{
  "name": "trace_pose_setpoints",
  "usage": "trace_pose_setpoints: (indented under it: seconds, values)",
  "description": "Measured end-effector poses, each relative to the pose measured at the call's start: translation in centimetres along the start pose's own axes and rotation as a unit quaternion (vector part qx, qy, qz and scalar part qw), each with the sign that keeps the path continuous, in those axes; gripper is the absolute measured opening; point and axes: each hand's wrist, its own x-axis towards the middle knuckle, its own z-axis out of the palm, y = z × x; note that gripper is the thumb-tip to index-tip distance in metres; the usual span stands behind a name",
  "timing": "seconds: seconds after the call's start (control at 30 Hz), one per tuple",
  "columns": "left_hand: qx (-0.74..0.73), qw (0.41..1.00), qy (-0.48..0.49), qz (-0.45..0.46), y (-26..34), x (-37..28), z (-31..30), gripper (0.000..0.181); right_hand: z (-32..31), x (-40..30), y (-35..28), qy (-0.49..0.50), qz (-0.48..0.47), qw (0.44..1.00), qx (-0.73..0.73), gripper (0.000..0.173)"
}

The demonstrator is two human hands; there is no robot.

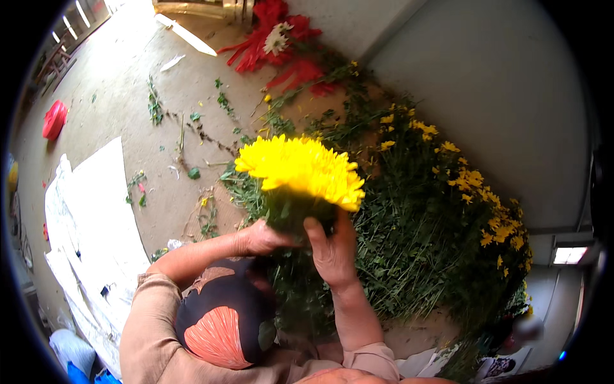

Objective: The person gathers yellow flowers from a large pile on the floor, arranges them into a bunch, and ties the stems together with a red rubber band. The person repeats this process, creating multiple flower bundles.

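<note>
A dense bunch of yellow chrysanthemums (302, 168) is held up in front of my chest, its blooms pointing away from me. My left hand (266, 237) grips the leafy stems from the left, its fingers partly hidden under the foliage. From the right, my right hand (333, 247) holds the bunch just below the blooms, thumb raised on the near side and fingers behind. The leaves between the hands are dark and blurred. Green stems hang below, close to my knee in dark, orange-patterned cloth (220, 331).
A large heap of cut chrysanthemum stems (407, 259) lies to the right along the wall (479, 96). Red strips (268, 43) and a white flower (277, 39) lie ahead. On the left are a white sheet (105, 201) and a red roll (55, 120). A person (513, 336) is at far right.
</note>
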Motion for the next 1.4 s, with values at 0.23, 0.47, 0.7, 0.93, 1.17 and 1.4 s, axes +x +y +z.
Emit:
trace_pose_setpoints:
  seconds: [0.23, 0.47, 0.7, 0.93, 1.17, 1.4]
  values:
    - [-0.066, 0.993, -0.091, -0.033, 1.7, -1.5, 0.5, 0.061, 0.5, -1.1, 0.8, 0.037, 0.066, 0.996, 0.048, 0.041]
    - [-0.14, 0.988, -0.013, -0.066, 1.5, -0.4, 0.9, 0.044, -1.0, -1.8, 8.0, 0.021, 0.07, 0.986, 0.148, 0.046]
    - [-0.439, 0.886, -0.034, 0.147, 13.1, 1.3, -3.6, 0.034, -8.3, -12.6, 12.9, -0.163, 0.215, 0.956, 0.114, 0.055]
    - [-0.249, 0.883, 0.164, 0.363, 30.8, -2.9, -11.2, 0.03, -16.1, -18.6, 11.9, 0.014, 0.343, 0.935, 0.091, 0.061]
    - [0.372, 0.62, 0.435, 0.537, 40.8, -7.3, -3.2, 0.046, -18.7, -21.2, 7.0, 0.418, 0.204, 0.855, -0.229, 0.045]
    - [0.366, 0.853, 0.066, 0.367, 37.6, -0.3, 8.5, 0.061, -6.4, -21.7, -14.3, 0.276, -0.381, 0.761, -0.447, 0.048]
